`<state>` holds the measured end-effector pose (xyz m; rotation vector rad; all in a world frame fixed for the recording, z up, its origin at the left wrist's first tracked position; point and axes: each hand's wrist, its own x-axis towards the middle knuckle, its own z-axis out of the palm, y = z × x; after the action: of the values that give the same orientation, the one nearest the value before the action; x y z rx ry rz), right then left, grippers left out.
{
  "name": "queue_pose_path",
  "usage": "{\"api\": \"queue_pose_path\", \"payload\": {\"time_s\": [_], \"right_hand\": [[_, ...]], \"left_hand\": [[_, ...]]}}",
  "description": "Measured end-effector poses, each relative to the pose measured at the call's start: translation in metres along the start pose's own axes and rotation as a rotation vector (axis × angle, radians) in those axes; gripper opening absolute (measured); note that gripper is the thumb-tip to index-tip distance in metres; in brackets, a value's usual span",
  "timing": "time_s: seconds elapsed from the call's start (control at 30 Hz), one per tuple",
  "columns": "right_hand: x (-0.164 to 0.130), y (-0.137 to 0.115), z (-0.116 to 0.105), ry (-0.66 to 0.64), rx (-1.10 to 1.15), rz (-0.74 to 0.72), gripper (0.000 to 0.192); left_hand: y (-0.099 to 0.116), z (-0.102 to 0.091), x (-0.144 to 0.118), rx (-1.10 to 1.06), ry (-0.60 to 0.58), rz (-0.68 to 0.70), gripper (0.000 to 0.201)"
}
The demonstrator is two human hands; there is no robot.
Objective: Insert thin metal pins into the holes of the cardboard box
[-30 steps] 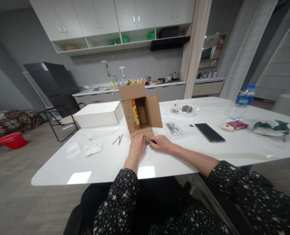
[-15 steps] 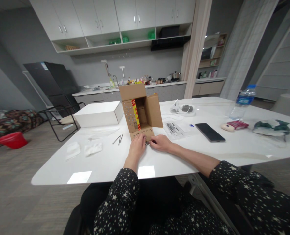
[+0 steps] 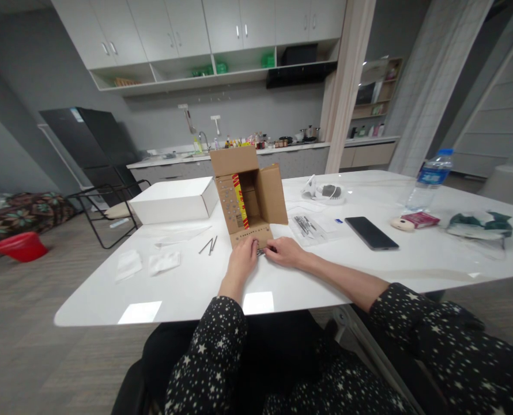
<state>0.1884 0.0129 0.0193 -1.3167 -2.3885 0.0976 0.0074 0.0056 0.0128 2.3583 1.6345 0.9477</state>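
Nothing much moved since earlier frames; both hands stay put. Left hand (image 3: 242,260) lies flat, fingers spread, pressing front flap of cardboard box (image 3: 248,193), likely steadying it. Right hand (image 3: 284,252) curls, fingertips pinching small dark item at flap edge; item too small to identify. Box stands open mid white table (image 3: 187,288). Two nails (image 3: 208,246) left, phone (image 3: 371,233) right.

left hand (image 3: 241,260) | right hand (image 3: 285,252) | both at cardboard box (image 3: 248,193) flap (open, upright) | white table (image 3: 196,282)
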Motion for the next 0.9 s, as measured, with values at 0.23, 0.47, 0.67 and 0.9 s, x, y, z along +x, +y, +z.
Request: {"api": "queue_pose_path", "payload": {"time_s": [0.23,0.47,0.67,0.9], "right_hand": [[0.0002,0.0,-0.0008,-0.001,0.002,0.001,0.028],[-0.0004,-0.0004,-0.0023,-0.013,-0.001,0.014,0.028],[-0.0002,0.0011,-0.0011,-0.01,0.013,0.013,0.029],[0.0,-0.0002,-0.0024,-0.017,0.016,0.024,0.028]], "left_hand": [[0.0016,-0.0014,-0.0006,-0.013,0.005,-0.015,0.023],[0.0022,-0.0019,-0.0009,-0.014,0.003,-0.022,0.022],[0.0028,-0.0027,-0.001,-0.023,-0.006,-0.013,0.022],[0.0016,-0.0021,-0.001,-0.023,-0.013,-0.023,0.022]]}}
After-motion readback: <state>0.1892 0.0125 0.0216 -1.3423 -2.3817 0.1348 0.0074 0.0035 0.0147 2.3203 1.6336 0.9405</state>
